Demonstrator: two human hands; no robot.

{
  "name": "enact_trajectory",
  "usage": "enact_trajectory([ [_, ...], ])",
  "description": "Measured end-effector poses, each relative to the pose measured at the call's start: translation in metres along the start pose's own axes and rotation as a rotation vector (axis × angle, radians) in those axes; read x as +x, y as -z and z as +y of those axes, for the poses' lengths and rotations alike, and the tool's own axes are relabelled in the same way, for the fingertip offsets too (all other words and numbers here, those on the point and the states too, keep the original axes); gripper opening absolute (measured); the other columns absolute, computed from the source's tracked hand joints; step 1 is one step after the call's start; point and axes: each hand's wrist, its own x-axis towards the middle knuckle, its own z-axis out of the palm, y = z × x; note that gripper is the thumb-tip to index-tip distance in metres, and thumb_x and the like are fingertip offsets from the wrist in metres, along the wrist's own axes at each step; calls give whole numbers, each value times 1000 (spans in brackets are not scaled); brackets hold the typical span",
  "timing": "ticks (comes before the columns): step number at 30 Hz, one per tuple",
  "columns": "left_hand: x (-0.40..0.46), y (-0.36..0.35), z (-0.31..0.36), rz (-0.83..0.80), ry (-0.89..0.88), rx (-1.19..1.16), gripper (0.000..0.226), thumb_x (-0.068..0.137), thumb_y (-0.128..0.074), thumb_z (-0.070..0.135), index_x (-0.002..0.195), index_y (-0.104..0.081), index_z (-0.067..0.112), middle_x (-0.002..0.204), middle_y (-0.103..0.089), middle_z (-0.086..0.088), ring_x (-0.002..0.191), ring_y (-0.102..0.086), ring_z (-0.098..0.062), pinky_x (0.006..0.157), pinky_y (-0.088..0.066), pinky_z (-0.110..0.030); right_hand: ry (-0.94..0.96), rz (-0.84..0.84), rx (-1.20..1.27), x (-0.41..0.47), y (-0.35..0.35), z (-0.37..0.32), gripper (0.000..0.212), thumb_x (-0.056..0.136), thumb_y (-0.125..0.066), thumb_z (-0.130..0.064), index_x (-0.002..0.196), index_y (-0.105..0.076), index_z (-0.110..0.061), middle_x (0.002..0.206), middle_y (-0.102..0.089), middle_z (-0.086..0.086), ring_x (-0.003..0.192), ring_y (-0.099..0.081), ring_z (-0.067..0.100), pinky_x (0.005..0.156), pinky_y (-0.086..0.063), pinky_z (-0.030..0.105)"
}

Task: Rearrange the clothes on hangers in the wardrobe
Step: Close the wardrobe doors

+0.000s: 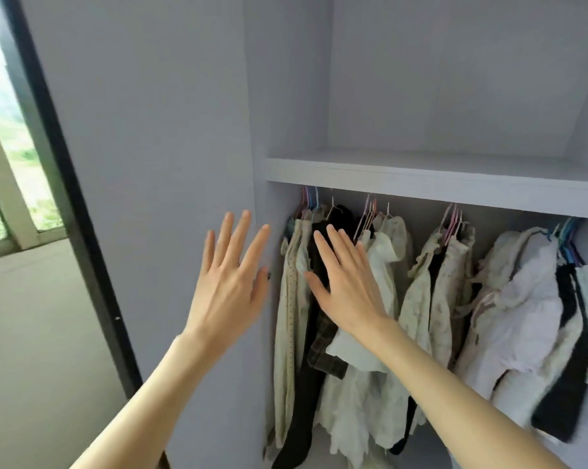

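A window lights the far left, beside the wardrobe's open door. The left hand, fingers spread and holding nothing, is raised in front of the door's edge, likely poised to reach in. The right hand, also flat and empty, hovers before the leftmost bunch of clothes, over a black garment; whether it touches the cloth cannot be told. Beneath a bare shelf, the clothes hang on pastel hangers in tight clusters with gaps between, cream and white pieces mixed with dark ones, which suggests the sorting has yet to begin.
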Motion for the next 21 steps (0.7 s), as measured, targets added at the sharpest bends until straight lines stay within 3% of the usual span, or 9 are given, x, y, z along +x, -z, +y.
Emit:
enact_trajectory([
  [6,-27,84,-56,155,73,173,56,89,-43,17,144,-31,14,154,-16,-14,144,-1,-32,114,-3,-55,160,-61,193,7,-23,-128,64,97,-25,-47,149,3,-23,157,4,0,143,10,10,116,9,34],
  [10,-40,117,-102,148,165,137,64,89,-41,15,148,-16,12,156,-3,-13,144,6,-27,117,-4,-46,200,-133,319,16,-36,-197,64,97,-26,-48,147,8,-28,155,14,-8,140,18,4,113,13,25],
  [13,-44,127,-129,21,270,26,70,95,-42,19,149,2,13,156,7,-5,141,15,-8,118,-2,-40,195,-102,397,24,-48,-229,66,95,-32,-47,147,2,-28,156,8,-9,140,11,1,113,0,23],
  [16,-48,128,-143,-99,242,-75,73,97,-40,21,147,12,14,153,16,5,125,30,16,116,8,-26,159,-106,428,30,-56,-246,67,98,-40,-39,148,2,-26,156,6,-9,142,3,2,108,-6,16],
  [18,-48,128,-142,-89,251,-193,70,97,-39,17,147,11,18,152,16,11,128,24,17,113,7,-17,146,-128,441,32,-58,-249,67,98,-40,-38,148,3,-25,157,6,-8,143,0,4,108,-10,17],
  [21,-50,126,-142,-63,248,-366,69,97,-41,13,147,6,22,153,8,16,139,4,5,107,-2,-4,113,-136,488,33,-63,-250,66,98,-40,-37,149,0,-24,157,2,-10,143,-2,3,109,-12,18],
])
